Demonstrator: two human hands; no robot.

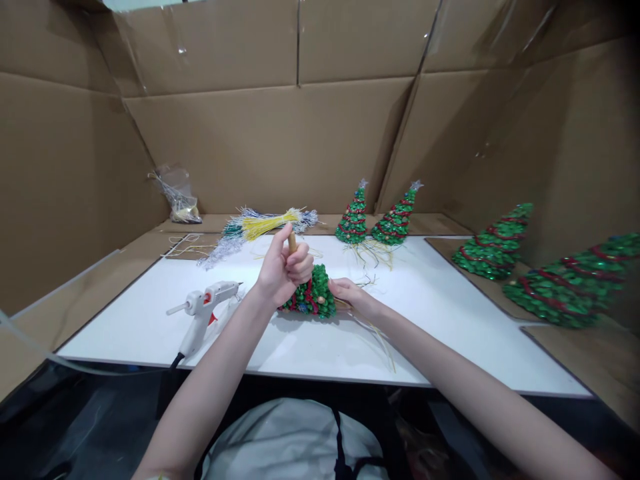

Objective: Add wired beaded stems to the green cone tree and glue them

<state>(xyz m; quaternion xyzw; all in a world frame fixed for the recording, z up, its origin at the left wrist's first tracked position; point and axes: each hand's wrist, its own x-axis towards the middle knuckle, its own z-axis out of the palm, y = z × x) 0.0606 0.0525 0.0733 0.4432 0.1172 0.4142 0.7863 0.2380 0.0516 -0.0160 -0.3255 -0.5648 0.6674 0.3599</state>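
Note:
A small green Christmas tree [321, 293] with red garland and small baubles lies on its side on the white board [320, 347]. My left hand [285, 270] is closed in a fist around a tool with a short wooden handle [293, 241], held upright over the tree; its lower end is hidden behind the hand. At the base of the tree, my right hand [353, 297] grips it, fingertips partly out of sight. Thin yellowish wires [383, 343] trail from under that hand toward the board's front edge.
To the left stands a white glue gun [203, 310] with its cord. Bundles of yellow and silver wire stems [273, 223] lie at the back. Finished trees stand behind [353, 217] and at right [495, 247]. A plastic bag [180, 197] sits back left; cardboard walls surround the board.

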